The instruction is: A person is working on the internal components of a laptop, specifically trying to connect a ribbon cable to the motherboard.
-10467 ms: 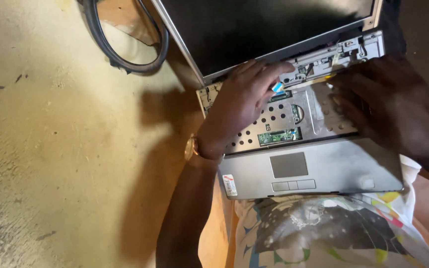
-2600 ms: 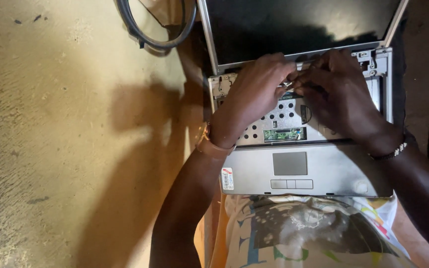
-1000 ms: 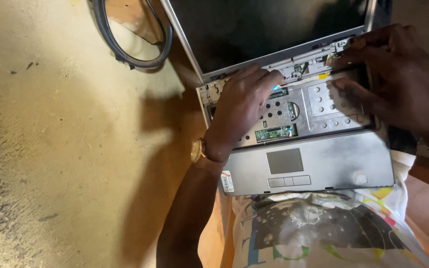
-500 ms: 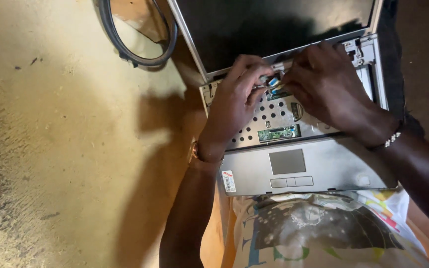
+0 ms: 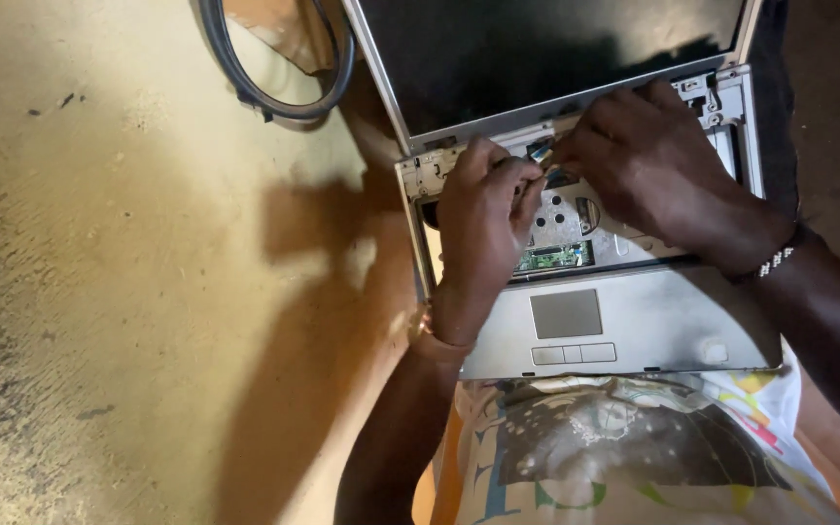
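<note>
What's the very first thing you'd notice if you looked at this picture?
Two hands meet over an open silver laptop with its keyboard taken off, so the holey metal plate and a small green circuit board show. The left hand and right hand pinch at a little blue-tipped ribbon cable just under the dark screen. A grey cable loop lies on the yellowish floor at upper left.

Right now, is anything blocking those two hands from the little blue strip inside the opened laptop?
Nothing visible does. The left hand and right hand meet at the blue strip, keyboard already off.
</note>
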